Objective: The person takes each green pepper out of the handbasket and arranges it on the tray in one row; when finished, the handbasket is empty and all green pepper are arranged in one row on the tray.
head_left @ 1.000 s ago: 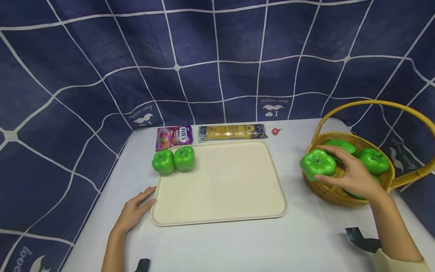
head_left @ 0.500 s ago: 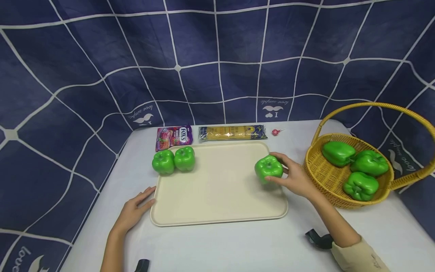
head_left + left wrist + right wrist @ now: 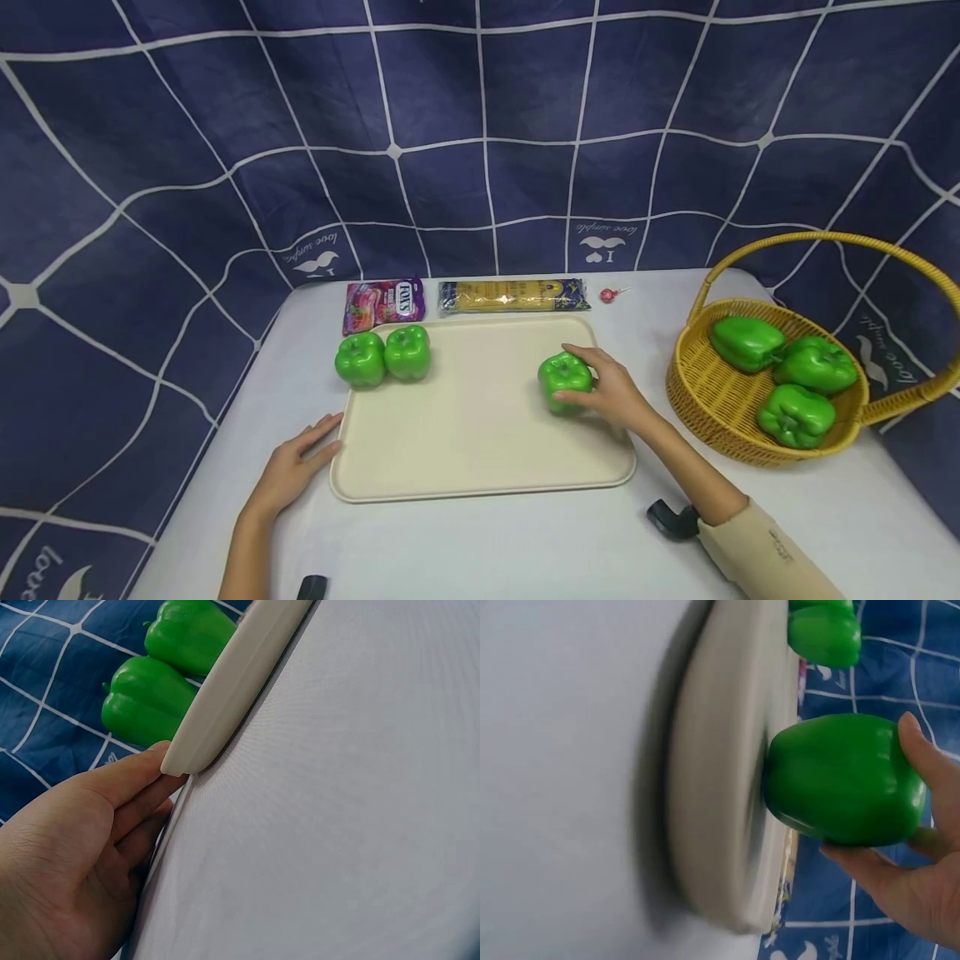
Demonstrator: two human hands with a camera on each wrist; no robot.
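My right hand (image 3: 611,390) grips a green bell pepper (image 3: 561,377) between thumb and fingers over the right half of the cream tray (image 3: 480,450). In the right wrist view that bell pepper (image 3: 840,780) is very near the tray's surface; whether it touches is hard to tell. Two more green bell peppers, a left one (image 3: 360,359) and a right one (image 3: 407,352), sit side by side at the tray's far left corner. My left hand (image 3: 292,467) lies with relaxed fingers at the tray's left edge, its fingertips by the rim in the left wrist view.
A yellow wicker basket (image 3: 693,408) with a tall handle stands at the right, holding several green bell peppers (image 3: 797,415). Behind the tray lie a purple candy bag (image 3: 384,306), a pack of pasta (image 3: 513,295) and a red lollipop (image 3: 608,295). A blue checked cloth (image 3: 480,183) hangs behind.
My right hand has carried the bell pepper left from the basket to over the tray, slowing and lowering lately. The left hand has stayed in place.
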